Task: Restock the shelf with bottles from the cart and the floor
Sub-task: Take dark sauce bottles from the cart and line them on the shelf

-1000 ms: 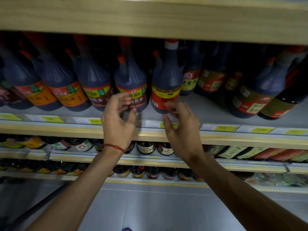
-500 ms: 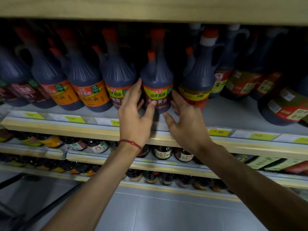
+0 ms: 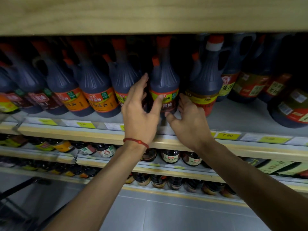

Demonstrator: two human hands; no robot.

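Observation:
A dark soy sauce bottle (image 3: 164, 80) with an orange cap and a yellow-red label stands at the front of the upper shelf (image 3: 233, 117). My left hand (image 3: 140, 112) holds its left side, thumb pressed on the label and fingers reaching up between it and the neighbouring bottle (image 3: 124, 77). My right hand (image 3: 190, 122) clasps its lower right side, with the fingers tucked between it and the white-collared jug (image 3: 205, 80) and the thumb at the foot of the bottle.
Similar dark bottles line the shelf to the left (image 3: 93, 84) and larger jugs to the right (image 3: 290, 107). A wooden board (image 3: 150, 14) hangs low over the caps. Two lower shelves (image 3: 170, 157) hold small bottles. A dark cart frame (image 3: 20, 189) shows at bottom left.
Both hands have closed in on the bottle, the left thumb now on its label and the right fingers at its side. My view has shifted closer and a little left.

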